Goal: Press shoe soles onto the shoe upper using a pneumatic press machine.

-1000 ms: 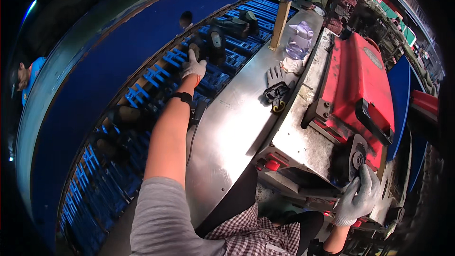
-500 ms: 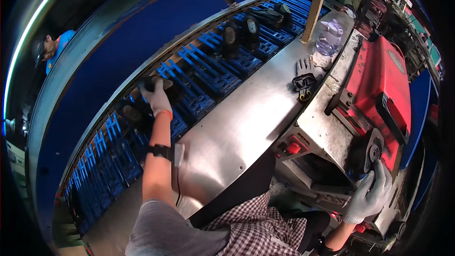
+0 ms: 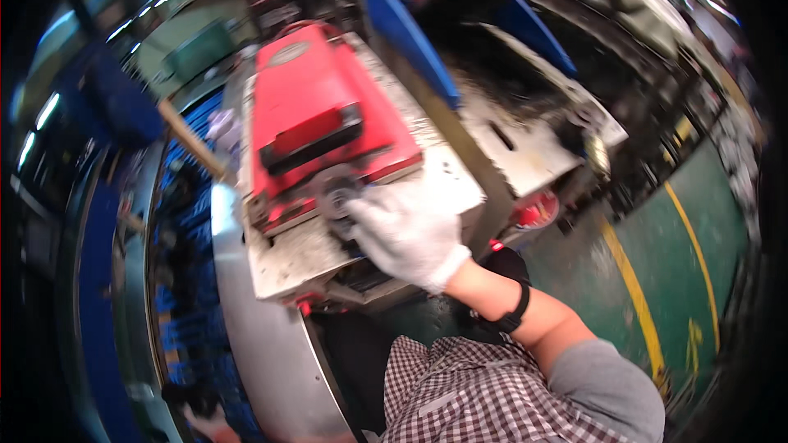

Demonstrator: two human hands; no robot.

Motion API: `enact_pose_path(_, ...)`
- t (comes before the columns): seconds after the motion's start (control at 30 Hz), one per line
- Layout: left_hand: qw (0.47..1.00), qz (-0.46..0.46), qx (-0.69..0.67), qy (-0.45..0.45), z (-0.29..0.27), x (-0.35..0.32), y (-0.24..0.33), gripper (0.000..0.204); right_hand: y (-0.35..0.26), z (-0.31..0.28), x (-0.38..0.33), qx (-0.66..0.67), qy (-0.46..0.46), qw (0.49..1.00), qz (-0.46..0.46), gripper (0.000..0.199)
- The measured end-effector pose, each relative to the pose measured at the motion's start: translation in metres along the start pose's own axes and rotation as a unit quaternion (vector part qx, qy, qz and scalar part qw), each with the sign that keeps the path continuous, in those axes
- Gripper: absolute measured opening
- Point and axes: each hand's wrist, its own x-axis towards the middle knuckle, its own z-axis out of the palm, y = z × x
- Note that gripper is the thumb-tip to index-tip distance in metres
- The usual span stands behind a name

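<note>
My right hand [image 3: 406, 230], in a white knit glove, is closed on the edge of a dark grey piece with a round ringed disc [image 3: 336, 195]. It looks like a shoe sole, though blur hides its exact kind. That piece sits against the front of a red machine cover [image 3: 308, 98]. At the lower left edge, my left hand [image 3: 210, 425], gloved too, grips a dark shoe-shaped piece [image 3: 187, 400] over the blue-slatted conveyor [image 3: 201, 332]. Motion smears this hand and its fingers.
A bare metal ledge [image 3: 254, 336] runs between the conveyor and me. Right of the red cover, a blue panel [image 3: 410, 37] divides off another pale worktop [image 3: 525, 156]. A red container [image 3: 535, 210] stands beneath it. Green floor [image 3: 574, 279] with yellow lines lies at the right.
The view has swung right, so the red cover now lies near the middle and the conveyor at the left. My right hand remains at the disc piece; my left has shifted to the lower edge.
</note>
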Motion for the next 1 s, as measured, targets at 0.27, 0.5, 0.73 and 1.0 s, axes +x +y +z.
enact_pose_path(0.27,0.986,-0.048,-0.126,-0.101,0.159,-0.120,0.008,0.069,0.001,-0.017,-0.001,0.128,0.043,0.991,0.014,0.035)
enact_pose_path(0.5,0.761,0.320,0.393,-0.406,0.352,-0.187,-0.056,0.087,-0.052,-0.055,-0.009,0.558,-0.176,0.808,0.068,0.085)
enact_pose_path(0.73,0.855,-0.043,0.049,-0.515,0.584,-0.348,-0.030,0.119,0.052,-0.159,0.013,0.511,-0.211,0.815,0.172,0.098)
enact_pose_path(1.0,0.730,0.132,0.207,-0.637,0.774,-0.332,-0.027,0.089,0.219,-0.225,0.032,0.581,-0.091,0.702,0.402,0.075)
